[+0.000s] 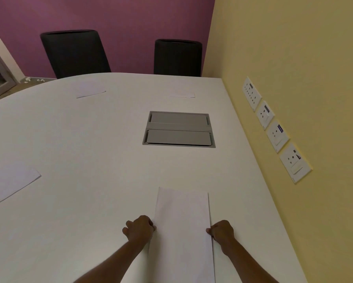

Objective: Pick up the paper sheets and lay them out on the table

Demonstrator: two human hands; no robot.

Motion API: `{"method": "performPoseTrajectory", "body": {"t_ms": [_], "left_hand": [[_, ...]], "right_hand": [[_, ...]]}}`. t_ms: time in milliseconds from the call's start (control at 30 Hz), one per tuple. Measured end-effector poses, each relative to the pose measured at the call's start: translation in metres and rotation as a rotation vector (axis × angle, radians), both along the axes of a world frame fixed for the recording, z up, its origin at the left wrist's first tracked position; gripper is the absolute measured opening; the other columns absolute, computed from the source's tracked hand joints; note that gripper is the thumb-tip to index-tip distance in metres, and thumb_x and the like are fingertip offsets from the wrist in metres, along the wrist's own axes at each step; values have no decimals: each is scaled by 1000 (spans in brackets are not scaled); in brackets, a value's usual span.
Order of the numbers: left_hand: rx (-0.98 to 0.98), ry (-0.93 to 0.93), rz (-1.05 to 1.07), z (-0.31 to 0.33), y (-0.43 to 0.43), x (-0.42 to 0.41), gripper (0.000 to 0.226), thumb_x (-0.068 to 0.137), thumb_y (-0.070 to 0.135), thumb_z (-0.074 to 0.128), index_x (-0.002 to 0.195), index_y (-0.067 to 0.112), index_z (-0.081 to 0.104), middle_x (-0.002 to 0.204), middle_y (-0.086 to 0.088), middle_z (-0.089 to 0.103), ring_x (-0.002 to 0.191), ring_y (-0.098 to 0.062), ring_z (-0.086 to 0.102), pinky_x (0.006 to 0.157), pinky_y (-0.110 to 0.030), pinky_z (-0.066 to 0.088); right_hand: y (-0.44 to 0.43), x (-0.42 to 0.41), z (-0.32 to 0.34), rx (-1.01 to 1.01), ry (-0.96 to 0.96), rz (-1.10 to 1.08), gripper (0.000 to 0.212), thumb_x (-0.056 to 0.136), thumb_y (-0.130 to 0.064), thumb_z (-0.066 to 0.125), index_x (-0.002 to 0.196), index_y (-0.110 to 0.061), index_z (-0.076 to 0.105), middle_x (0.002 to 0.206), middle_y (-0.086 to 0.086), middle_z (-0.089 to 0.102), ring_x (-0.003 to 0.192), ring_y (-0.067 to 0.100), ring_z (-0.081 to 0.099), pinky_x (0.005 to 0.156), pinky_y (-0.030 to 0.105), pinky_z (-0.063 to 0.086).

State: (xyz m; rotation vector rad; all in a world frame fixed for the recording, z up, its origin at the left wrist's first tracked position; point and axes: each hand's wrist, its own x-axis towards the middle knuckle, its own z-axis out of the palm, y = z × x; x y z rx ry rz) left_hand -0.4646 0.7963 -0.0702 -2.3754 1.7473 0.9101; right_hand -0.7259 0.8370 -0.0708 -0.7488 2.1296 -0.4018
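A white paper sheet [182, 231] lies lengthwise at the near edge of the white table [89, 139]. My left hand [140, 228] pinches its left edge and my right hand [221, 231] pinches its right edge, both with curled fingers. Three more white sheets rest on the table: one sheet at the far left [8, 184], one far sheet [89, 90] in front of the left chair, and one far sheet [181, 93] in front of the right chair.
A grey cable hatch [179, 129] is set into the table's middle right. Two black chairs [75, 54] [177, 57] stand at the far side against a purple wall. The yellow wall on the right carries wall sockets [273, 129] close to the table edge.
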Motion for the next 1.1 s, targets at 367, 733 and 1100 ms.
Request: {"method": "performPoseTrajectory", "body": {"t_ms": [367, 733, 1100], "left_hand": [[29, -112, -89, -1, 4, -7, 15, 85, 35, 56, 97, 27, 57, 109, 3, 66, 113, -25, 43, 87, -35, 31], [12, -190, -166, -1, 3, -6, 12, 83, 34, 54, 87, 29, 44, 106, 4, 66, 111, -25, 43, 88, -35, 31], [25, -207, -161, 10, 4, -6, 15, 81, 39, 53, 87, 28, 46, 105, 4, 68, 111, -24, 44, 85, -33, 30]], "right_hand": [[2, -2, -5, 12, 17, -6, 25, 78, -19, 79, 89, 2, 71, 74, 11, 64, 70, 23, 60, 64, 23, 45], [-2, 2, -1, 10, 33, 37, 26, 76, -17, 80, 80, -4, 58, 76, 11, 60, 70, 22, 57, 64, 23, 43], [-3, 8, 12, 17, 204, 57, 25, 77, -16, 67, 74, -15, 42, 69, -3, 47, 70, 20, 51, 61, 28, 41]]}}
